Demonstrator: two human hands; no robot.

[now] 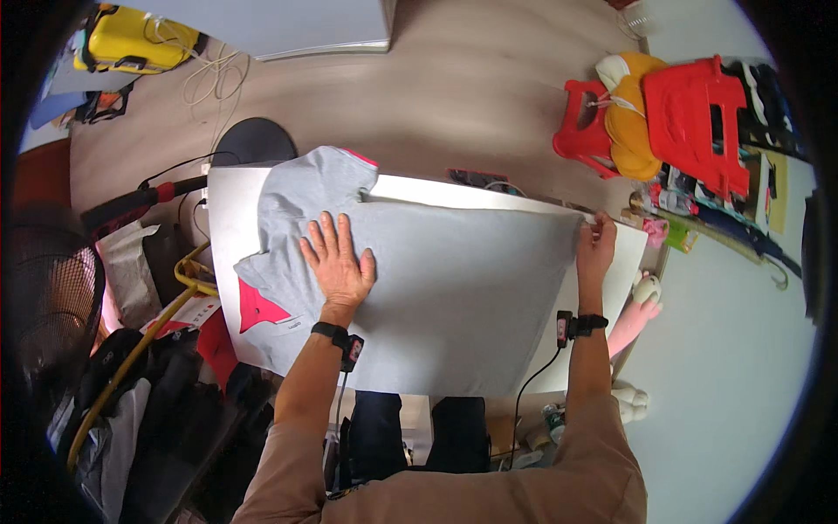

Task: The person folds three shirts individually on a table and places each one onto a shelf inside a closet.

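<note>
A grey short-sleeved shirt [463,288] with a pink-red collar and sleeve trim lies sideways on a white table [232,201], its collar at the left and its hem at the right. My left hand [336,262] rests palm down on the shirt near the collar and sleeve, fingers spread. At the table's far right, my right hand [595,249] grips the shirt's upper hem corner, with the fingertips partly hidden. Each wrist wears a black strap with a small cabled device.
Behind the table stand a dark round object [255,138], a red stool [576,113], a red chair [694,131] and a yellow cushion [633,118]. A dark mesh fan [57,288] and yellow frame [192,271] are at the left, a yellow case [144,39] at the upper left.
</note>
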